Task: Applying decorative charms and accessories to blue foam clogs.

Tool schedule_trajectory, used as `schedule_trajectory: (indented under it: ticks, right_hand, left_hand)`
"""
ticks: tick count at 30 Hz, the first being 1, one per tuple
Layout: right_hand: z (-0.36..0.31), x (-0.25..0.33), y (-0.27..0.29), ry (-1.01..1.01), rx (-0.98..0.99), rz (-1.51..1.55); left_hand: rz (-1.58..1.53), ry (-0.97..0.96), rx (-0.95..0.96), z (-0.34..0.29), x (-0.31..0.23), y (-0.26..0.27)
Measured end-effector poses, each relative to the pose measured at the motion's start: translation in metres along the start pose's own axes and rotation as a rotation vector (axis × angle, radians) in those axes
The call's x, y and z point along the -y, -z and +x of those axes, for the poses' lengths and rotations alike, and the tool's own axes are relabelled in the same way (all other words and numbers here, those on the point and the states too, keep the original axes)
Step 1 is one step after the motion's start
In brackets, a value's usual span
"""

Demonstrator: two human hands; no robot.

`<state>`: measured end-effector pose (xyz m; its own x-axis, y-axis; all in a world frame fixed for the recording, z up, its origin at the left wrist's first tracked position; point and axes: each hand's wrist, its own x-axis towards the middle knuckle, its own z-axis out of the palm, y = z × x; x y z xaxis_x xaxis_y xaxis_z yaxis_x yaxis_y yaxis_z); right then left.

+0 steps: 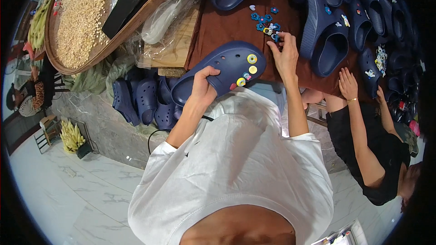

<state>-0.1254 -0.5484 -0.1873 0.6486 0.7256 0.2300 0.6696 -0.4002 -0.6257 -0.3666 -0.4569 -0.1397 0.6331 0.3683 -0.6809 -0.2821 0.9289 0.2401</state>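
My left hand (204, 85) grips a navy clog (200, 73) by its side, the thumb on top. Along the clog's toe sit several round charms, such as a yellow-rimmed donut charm (252, 58) and a plain yellow one (252, 70); a red charm (233, 86) is near the edge. My right hand (287, 57) reaches over the brown cloth, thumb and forefinger apart at the edge of a small heap of charms. In that heap lie blue flower charms (262, 19) and a pale heart charm (252, 7).
Navy clogs (328, 27) crowd the table's right, with more (146, 102) below its left edge. A wide basket of pale grains (81, 18) holds a black flat object (125, 14). A clear-wrapped white shoe form (165, 16) lies beside it. At right, another person's hand (348, 84) rests on the cloth.
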Motion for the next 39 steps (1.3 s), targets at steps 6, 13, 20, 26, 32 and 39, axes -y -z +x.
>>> schedule_trajectory:
  ticks: [6, 13, 20, 26, 32, 39]
  right_hand:
    - [0.002, -0.013, -0.005, -0.001, -0.031, 0.115]
    - [-0.003, 0.041, 0.028, -0.038, 0.182, 0.448]
    - [-0.002, 0.077, 0.046, 0.202, 0.48, 0.284]
    - [-0.001, 0.078, 0.052, 0.105, 0.531, 0.285]
    - [-0.001, 0.059, 0.041, -0.003, 0.507, 0.358]
    - [-0.001, 0.042, 0.04, -0.165, 0.664, 0.496]
  left_hand:
    - [0.002, 0.021, 0.011, -0.001, 0.002, 0.0]
    - [0.115, 0.048, -0.013, -0.004, 0.005, -0.017]
    - [0.16, 0.062, 0.026, -0.003, 0.008, -0.02]
    - [0.159, 0.048, 0.044, -0.003, 0.013, -0.018]
    - [0.255, -0.026, -0.02, -0.004, 0.022, -0.014]
    - [0.343, -0.087, 0.049, -0.008, 0.025, -0.005]
